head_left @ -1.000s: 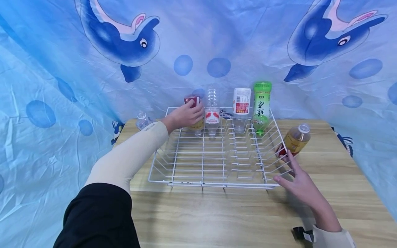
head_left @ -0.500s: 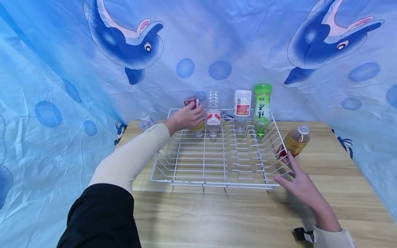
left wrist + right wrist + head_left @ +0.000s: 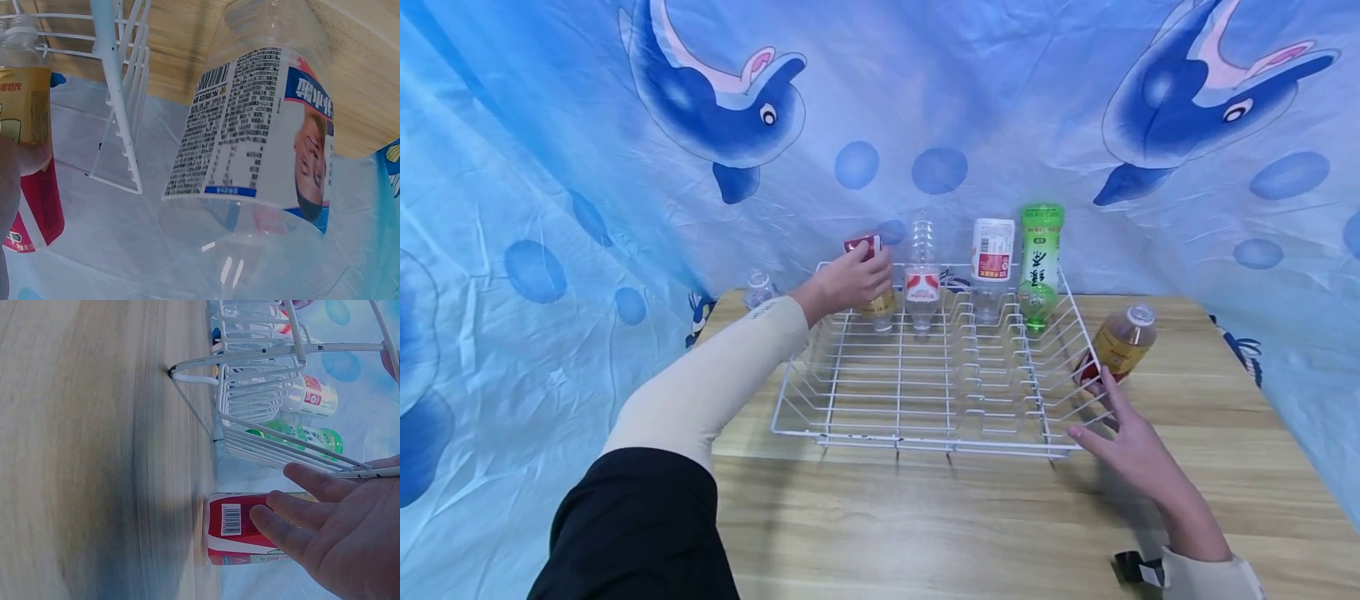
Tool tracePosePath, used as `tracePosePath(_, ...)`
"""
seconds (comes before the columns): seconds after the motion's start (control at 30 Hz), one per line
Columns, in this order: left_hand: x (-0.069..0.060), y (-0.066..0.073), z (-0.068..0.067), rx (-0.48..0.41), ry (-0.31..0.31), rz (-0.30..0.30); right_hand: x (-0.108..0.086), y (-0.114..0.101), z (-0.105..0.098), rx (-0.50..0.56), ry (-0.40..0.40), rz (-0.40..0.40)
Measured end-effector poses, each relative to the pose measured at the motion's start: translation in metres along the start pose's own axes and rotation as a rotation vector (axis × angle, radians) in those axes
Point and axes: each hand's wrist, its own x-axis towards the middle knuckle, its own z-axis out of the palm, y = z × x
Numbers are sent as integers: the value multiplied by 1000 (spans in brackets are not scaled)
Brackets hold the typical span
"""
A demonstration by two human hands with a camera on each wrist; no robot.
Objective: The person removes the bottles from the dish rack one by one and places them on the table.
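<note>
My left hand grips a bottle with a yellow and red label, which stands neck down at the back left of a white wire dish rack. To its right in the rack, also neck down, are a clear bottle, a white-labelled bottle and a green tea bottle. My right hand rests at the rack's right rim, thumb and forefinger touching it, its fingers fairly straight. Just beyond those fingers, a second yellow-and-red bottle stands on the table outside the rack.
A clear bottle with a white and blue label stands left of the rack, close to the left wrist. The rack sits on a wooden table. A blue dolphin-print sheet hangs behind and at both sides.
The view has shifted slightly. My left hand stays on the bottle at the back left, and my right hand stays at the right rim. The bottles hold their places.
</note>
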Motion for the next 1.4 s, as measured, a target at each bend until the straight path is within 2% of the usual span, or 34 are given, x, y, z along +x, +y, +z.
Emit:
tracePosePath(0.27, -11, -3, -8, -26, 65, -18, 0, 0, -1, 6, -1, -7)
tracePosePath(0.43, -18, -2, -12, -46, 73, -32, 0, 0, 0, 13, -11, 3)
tracePosePath(0.77, -26, 3, -16, -136, 233, -166, 2, 1, 0, 11, -8, 17)
tracePosePath(0.9, -29, 9, -20, -214, 323, -257, 3, 1, 1, -1, -26, 42)
tracePosePath(1.07, -30, 17, -28, -381, 424, -455, 6, 0, 0, -15, -37, 40)
tracePosePath(1.2, -30, 22, -37, -500, 443, -594, 8, -2, -1, -2, -36, 24)
tracePosePath(1.4, -31, 25, -48, -650, 423, -704, 1, -2, 0, 11, -35, 44)
